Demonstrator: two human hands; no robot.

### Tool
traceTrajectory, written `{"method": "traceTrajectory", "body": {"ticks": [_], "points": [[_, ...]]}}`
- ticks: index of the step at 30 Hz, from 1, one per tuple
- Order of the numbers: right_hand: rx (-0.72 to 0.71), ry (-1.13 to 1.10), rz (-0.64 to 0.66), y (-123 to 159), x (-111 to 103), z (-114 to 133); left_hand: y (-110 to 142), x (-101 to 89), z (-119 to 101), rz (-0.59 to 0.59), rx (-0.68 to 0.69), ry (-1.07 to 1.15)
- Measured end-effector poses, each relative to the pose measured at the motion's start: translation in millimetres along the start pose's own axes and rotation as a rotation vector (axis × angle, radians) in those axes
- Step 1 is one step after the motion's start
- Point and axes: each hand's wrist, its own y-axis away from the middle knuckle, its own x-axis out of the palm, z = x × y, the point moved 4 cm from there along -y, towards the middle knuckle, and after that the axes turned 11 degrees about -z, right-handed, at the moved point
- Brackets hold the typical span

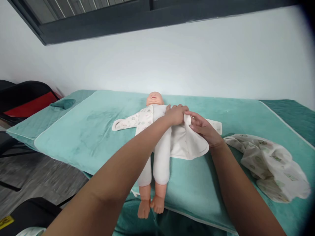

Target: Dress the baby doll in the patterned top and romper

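A baby doll (161, 168) with a white cloth body lies on its back, its feet towards me. A white printed baby shirt (145, 118) is under and around it, with one sleeve stretched out to the left. The shirt's right-hand front panel is folded open, showing its plain white inside. My left hand (176, 114) is curled at the doll's chest and arm on the right side; what its fingers hold is hidden. Close beside it, my right hand (203, 127) pinches the raised edge of the shirt. The other sleeve's end shows beyond my right hand.
A crumpled printed baby garment (273, 164) lies at the right on the green padded mat (81, 131). Behind the mat rises a white wall (172, 62) with a dark window frame (110, 24). Black chairs (27, 90) stand at the left.
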Motion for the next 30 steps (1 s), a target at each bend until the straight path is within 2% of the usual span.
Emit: {"method": "traceTrajectory", "body": {"ticks": [3, 9, 13, 15, 17, 21, 24, 26, 30], "points": [[0.039, -0.005, 0.103, 3, 6, -5, 7, -19.0, 10, -0.079, 0.015, 0.146], [0.120, -0.077, 0.381, 11, 16, -17, 29, -63.3, 44, -0.464, -0.125, 0.153], [0.124, -0.086, 0.403, 11, 17, -18, 42, -79.6, 75, -0.550, -0.320, 0.137], [0.116, -0.081, 0.393, 10, 18, -19, 52, -80.0, 86, -0.571, -0.407, 0.168], [0.102, -0.048, 0.384, 8, 20, -22, 68, -74.9, 90, -0.595, -0.438, 0.228], [0.051, 0.116, 0.283, 2, 25, -28, 111, -54.9, 78, -0.625, -0.451, 0.356], [0.003, 0.265, 0.255, 3, 30, -31, 137, -44.9, 64, -0.633, -0.396, 0.406], [-0.043, 0.365, 0.269, 8, 35, -32, 143, -42.3, 60, -0.622, -0.401, 0.431], [-0.210, 0.488, 0.223, 24, 46, -31, 137, -40.6, 62, -0.603, -0.456, 0.391]]}}
